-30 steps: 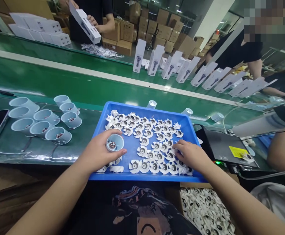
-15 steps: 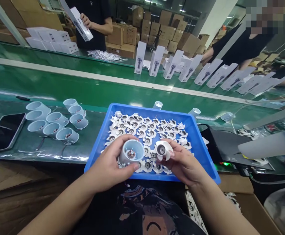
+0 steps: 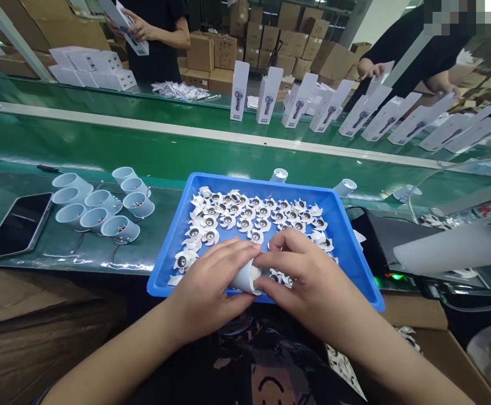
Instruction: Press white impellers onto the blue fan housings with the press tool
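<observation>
My left hand is wrapped round a light-blue cylindrical fan housing, tipped so its open mouth faces right. At that mouth, the fingertips of my right hand pinch a white fan impeller, mostly hidden inside the rim. Both hands are above the front part of a blue tray. Many white impellers with dark round hubs lie in the tray.
Several light-blue housings stand left, beside a phone. More housings sit behind the tray. A black device is at right. Across the green bench, co-workers handle white boxes; open ones stand in a row.
My right hand has brought the impeller left to the housing's mouth and partly inside. My left hand has turned the housing from facing up to facing right. The view has shifted slightly.
</observation>
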{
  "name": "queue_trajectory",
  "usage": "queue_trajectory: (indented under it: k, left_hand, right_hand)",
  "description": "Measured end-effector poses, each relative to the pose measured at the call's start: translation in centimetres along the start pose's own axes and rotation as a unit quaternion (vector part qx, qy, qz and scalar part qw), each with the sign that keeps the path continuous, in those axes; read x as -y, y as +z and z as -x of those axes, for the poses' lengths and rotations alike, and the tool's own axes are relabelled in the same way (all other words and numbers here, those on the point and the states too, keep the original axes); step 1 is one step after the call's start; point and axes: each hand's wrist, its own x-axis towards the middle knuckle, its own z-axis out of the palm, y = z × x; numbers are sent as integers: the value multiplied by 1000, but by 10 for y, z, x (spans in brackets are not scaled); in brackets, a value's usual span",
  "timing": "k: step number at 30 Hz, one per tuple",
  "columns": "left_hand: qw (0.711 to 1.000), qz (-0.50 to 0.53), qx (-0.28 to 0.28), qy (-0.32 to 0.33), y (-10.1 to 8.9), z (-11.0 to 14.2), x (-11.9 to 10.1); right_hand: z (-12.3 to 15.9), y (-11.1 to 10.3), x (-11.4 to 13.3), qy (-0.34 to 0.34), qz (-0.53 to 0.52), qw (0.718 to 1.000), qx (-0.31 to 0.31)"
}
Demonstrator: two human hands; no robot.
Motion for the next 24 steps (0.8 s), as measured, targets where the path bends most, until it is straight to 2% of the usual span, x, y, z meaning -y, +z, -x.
queue_trajectory:
  k: [5,8,11,12,14,16,19,21,24]
  left_hand:
    - [999,-9,-44,2,5,0,-3]
    - [999,-10,-41,-28,1,1,-1]
    - [996,1,-26,-84,-14,4,14]
    - [995,3,-18,-100,-21,4,22]
    - [990,-15,-12,-136,-38,-4,44]
    - [978,-60,-29,-198,-54,-24,71]
    - [939,-151,-30,-306,-67,-74,112]
    - [919,-199,16,-340,-64,-111,137]
    - [894,-224,81,-380,-44,-156,163]
  right_hand:
    - [-6,8,-7,-13,-32,999,-25]
    - [-3,-2,-10,-14,-59,998,-4]
    - [14,-22,-18,-40,-178,982,42]
    - [22,-27,-22,-38,-214,975,43]
    - [41,-30,-35,-6,-242,970,4]
    - [61,-24,-52,45,-232,971,-47]
    - [81,-8,-70,93,-223,969,-54]
    - [86,0,-71,99,-233,967,-43]
    - [84,2,-60,82,-259,960,-69]
